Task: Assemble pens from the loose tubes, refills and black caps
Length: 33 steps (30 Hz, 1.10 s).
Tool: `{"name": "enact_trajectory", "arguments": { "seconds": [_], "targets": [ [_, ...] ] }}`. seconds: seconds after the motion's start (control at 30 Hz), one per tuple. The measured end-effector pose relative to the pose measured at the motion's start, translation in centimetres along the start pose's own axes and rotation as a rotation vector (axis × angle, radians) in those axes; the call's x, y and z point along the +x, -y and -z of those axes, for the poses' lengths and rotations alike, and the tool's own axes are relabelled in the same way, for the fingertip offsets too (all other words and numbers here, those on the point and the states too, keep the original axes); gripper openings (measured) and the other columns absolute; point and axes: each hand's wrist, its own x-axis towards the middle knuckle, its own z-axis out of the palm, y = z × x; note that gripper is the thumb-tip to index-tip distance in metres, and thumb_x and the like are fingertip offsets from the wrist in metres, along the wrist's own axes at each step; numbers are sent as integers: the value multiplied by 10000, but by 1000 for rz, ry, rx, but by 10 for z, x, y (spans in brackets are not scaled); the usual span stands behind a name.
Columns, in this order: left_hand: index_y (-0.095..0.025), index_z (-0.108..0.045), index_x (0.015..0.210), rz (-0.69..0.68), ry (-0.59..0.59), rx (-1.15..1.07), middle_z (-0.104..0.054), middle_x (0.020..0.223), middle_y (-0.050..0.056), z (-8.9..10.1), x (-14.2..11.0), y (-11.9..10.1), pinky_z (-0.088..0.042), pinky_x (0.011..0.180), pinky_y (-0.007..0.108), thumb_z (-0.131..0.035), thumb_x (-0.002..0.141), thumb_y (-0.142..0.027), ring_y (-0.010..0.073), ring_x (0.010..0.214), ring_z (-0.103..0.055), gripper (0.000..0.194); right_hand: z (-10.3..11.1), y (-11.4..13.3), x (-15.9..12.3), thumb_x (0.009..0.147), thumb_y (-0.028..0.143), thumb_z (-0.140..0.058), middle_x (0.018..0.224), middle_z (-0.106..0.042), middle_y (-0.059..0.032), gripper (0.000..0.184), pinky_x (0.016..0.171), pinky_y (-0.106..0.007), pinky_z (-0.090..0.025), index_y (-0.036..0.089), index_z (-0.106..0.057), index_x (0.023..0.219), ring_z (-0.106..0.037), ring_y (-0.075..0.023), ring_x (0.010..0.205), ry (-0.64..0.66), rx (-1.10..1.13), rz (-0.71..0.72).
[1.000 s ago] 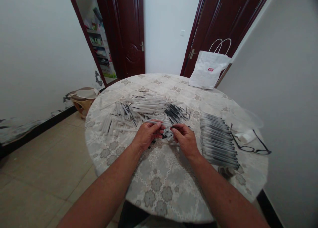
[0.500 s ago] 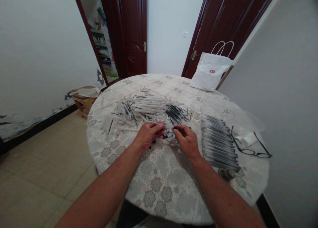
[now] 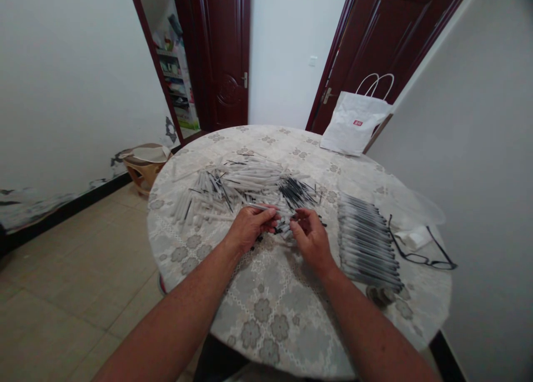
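Note:
My left hand (image 3: 250, 225) is closed, with a pale pen barrel (image 3: 259, 206) pinched between thumb and fingers. Just right of it, my right hand (image 3: 310, 235) has its thumb and forefinger apart, and I see nothing held between them. Under and around the fingertips lie small black and white pen parts (image 3: 283, 226), partly hidden by the hands. Beyond the hands spreads a loose heap of white pen barrels (image 3: 254, 174). A bundle of thin dark refills (image 3: 296, 191) lies at the heap's right side.
Right of my right hand, pens with dark ends lie in a neat row (image 3: 368, 237). Beside them are black-framed glasses (image 3: 416, 257), a white roll (image 3: 417, 237) and a small dark round object (image 3: 381, 296). A white paper bag (image 3: 353, 124) stands at the table's (image 3: 266, 315) back right.
My right thumb and forefinger have parted from their pinch near the barrel's end. My left hand keeps hold of the barrel in nearly the same place. The view has shifted slightly.

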Motion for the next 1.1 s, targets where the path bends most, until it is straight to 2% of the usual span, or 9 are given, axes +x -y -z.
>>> {"name": "enact_trajectory", "arguments": {
  "seconds": [0.13,0.27,0.47,0.57,0.7,0.77,0.9,1.0,1.1],
  "targets": [
    [-109,-741,967,6,25,19,-748,829,89,1,-1,0,-548,582,254,-851,733,-377,148,651,-671,372,1,2,1,981,435,-515,843,-670,-20,253,652,-275,-442,220,-635,1033,-593,-169,720,13,-103,18],
    [-109,-748,967,10,54,41,-749,837,90,0,-2,1,-540,582,251,-846,739,-382,145,645,-666,369,4,4,1,1032,440,-394,743,-634,-15,385,644,-283,-417,221,-610,800,-582,-172,701,82,-120,16],
    [-118,-748,947,5,28,12,-750,836,87,0,-1,1,-536,579,252,-860,714,-395,144,639,-663,380,2,3,-2,959,457,-551,900,-685,-27,323,694,-291,-455,210,-596,1162,-603,-181,743,2,-45,11],
    [-109,-746,945,5,42,14,-748,840,94,1,-2,1,-539,587,254,-862,710,-408,147,651,-665,397,2,2,-2,979,456,-511,799,-653,-10,267,673,-290,-431,216,-623,1016,-578,-176,702,14,-109,7],
    [-106,-754,969,34,52,29,-756,845,103,0,-2,2,-542,606,263,-860,712,-418,152,655,-673,418,3,0,-1,1031,459,-378,694,-596,-9,407,627,-295,-397,225,-568,758,-542,-171,643,72,-121,-1],
    [-110,-757,962,40,44,26,-759,850,106,0,-2,3,-545,611,269,-866,703,-421,154,652,-674,419,3,-2,-2,1032,459,-369,712,-608,-12,388,617,-297,-400,224,-590,816,-538,-170,629,66,-93,-20],
    [-110,-763,961,22,38,2,-759,864,108,0,-1,2,-541,601,265,-875,687,-422,150,651,-667,430,2,-2,-4,962,462,-536,911,-678,-38,295,725,-310,-452,216,-594,1114,-602,-190,761,9,-99,-2],
    [-110,-764,959,22,33,7,-757,845,100,1,-2,2,-546,613,270,-873,687,-424,146,642,-665,430,3,1,-4,966,455,-529,904,-672,-37,271,725,-308,-440,218,-600,1079,-600,-196,783,18,-149,7],
    [-113,-762,951,28,41,21,-755,832,95,0,-3,3,-544,614,268,-868,693,-428,149,648,-672,420,4,2,-3,1013,452,-434,768,-617,-10,298,663,-299,-396,227,-594,901,-552,-180,699,75,-182,8]
  ]
}}
